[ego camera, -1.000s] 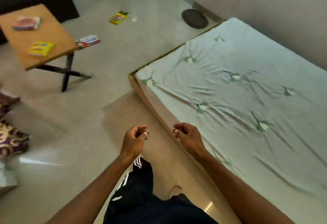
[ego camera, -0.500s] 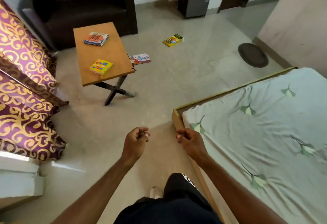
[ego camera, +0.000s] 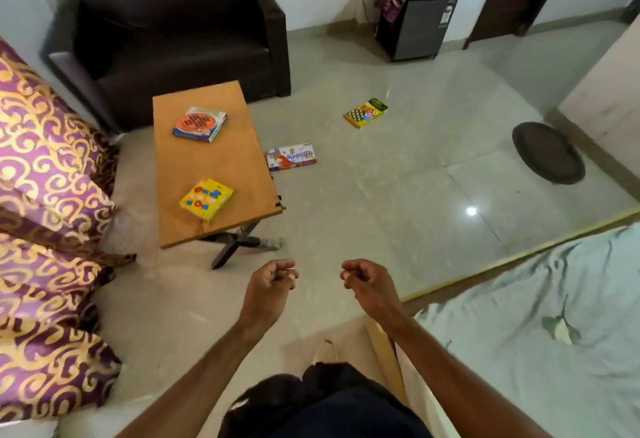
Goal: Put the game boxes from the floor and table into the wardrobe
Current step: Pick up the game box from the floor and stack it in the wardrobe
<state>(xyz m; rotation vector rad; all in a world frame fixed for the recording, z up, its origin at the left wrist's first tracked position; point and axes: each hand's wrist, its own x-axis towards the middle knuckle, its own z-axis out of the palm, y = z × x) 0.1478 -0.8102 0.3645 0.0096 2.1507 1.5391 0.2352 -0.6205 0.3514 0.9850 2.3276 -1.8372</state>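
Note:
Two game boxes lie on a small wooden table (ego camera: 207,164): an orange-and-blue one (ego camera: 200,123) at its far end and a yellow one (ego camera: 206,199) near its front. On the floor to the table's right lie a white box (ego camera: 291,156) and, farther off, a yellow-green box (ego camera: 366,112). My left hand (ego camera: 272,283) and my right hand (ego camera: 367,282) are held out in front of me with fingers curled, and they hold nothing. Both hands are well short of the table. No wardrobe is in view.
A dark armchair (ego camera: 173,29) stands behind the table. Purple-and-gold fabric (ego camera: 45,195) fills the left side. A bed with a pale green sheet (ego camera: 536,316) is at my right. A dark round disc (ego camera: 548,152) lies on the floor, and a small grey cabinet (ego camera: 415,25) stands by the far wall.
My view has swung left, from the bed toward the table and armchair, and the boxes now sit nearer the centre. Both hands keep the same curled pose.

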